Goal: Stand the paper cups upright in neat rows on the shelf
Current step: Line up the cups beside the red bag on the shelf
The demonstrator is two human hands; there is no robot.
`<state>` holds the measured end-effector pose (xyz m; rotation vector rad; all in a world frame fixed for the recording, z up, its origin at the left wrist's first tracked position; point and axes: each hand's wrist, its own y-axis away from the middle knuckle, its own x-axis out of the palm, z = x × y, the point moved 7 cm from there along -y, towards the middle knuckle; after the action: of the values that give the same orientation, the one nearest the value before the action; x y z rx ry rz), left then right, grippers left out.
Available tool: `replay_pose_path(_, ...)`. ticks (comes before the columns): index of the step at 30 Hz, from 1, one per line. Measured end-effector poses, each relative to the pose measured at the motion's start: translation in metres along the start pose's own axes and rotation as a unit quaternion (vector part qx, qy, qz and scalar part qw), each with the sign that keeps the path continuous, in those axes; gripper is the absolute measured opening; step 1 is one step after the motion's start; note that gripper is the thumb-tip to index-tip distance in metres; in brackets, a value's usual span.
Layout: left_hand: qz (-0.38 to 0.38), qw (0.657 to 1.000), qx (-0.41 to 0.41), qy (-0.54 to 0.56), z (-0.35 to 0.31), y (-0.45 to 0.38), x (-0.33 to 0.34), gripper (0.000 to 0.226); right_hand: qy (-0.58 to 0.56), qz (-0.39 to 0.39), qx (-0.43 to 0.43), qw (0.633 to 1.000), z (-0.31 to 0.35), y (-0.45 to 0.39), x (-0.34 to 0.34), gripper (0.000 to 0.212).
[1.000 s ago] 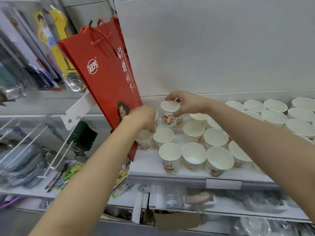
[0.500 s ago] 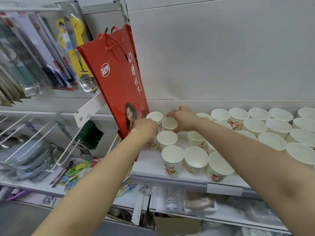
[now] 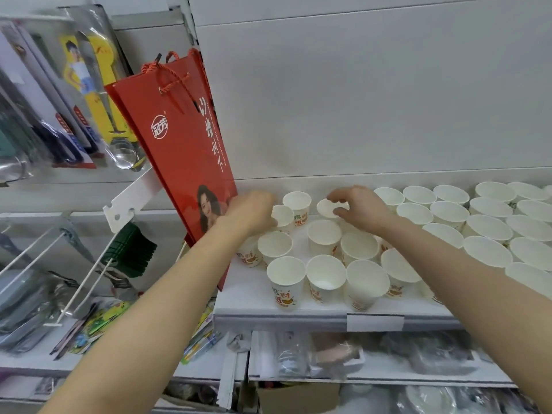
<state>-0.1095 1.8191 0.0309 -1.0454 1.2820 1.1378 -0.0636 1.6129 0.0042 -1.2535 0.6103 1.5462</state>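
Front row on the shelf (image 3: 298, 307): paper cups (image 3: 325, 277) upright, open mouths up, thin white card with rolled rims, tapered walls, red-orange print low on the side. Spacing at this near-left end is loose; rows to the right are tighter.

Change vs 0.5 s ago: right hand (image 3: 361, 209) has shifted right along the back, and the cup in its grip (image 3: 330, 208) now sits tilted, mouth toward the camera, pinched at the rim by fingertips. A second ago it was held higher. Left hand (image 3: 254, 212) stays low beside the red paper bag (image 3: 179, 144), grip closed round a second cup (image 3: 282, 216) by the wall.

Judgement: both cups are being seated in the back-left gap; right one needs levelling before release.

Far: matte white back panel (image 3: 358, 100), smooth, bare
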Motion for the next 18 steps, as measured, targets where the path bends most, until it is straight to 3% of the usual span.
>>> replay_pose_path(6,-0.045,0.994,0.100,0.028,-0.062,-0.050,0.010,0.037,-0.064,-0.048,0.106,0.991,-0.033,0.026,-0.016,0.029)
replay_pose_path(12,-0.032,0.969,0.205,-0.134,-0.107,-0.081,0.026,0.033,-0.069,-0.081,0.116,0.988,-0.043,0.057,-0.034,0.028)
replay_pose_path(16,-0.056,0.958,0.209,-0.187,-0.108,-0.087,0.029,0.011,-0.009,-0.033,0.092,0.995,-0.054,0.065,-0.037,0.030)
replay_pose_path(18,-0.051,0.957,0.201,-0.203,-0.105,-0.087,0.031,0.011,0.011,0.012,0.089,0.996,-0.061,0.065,-0.034,0.035)
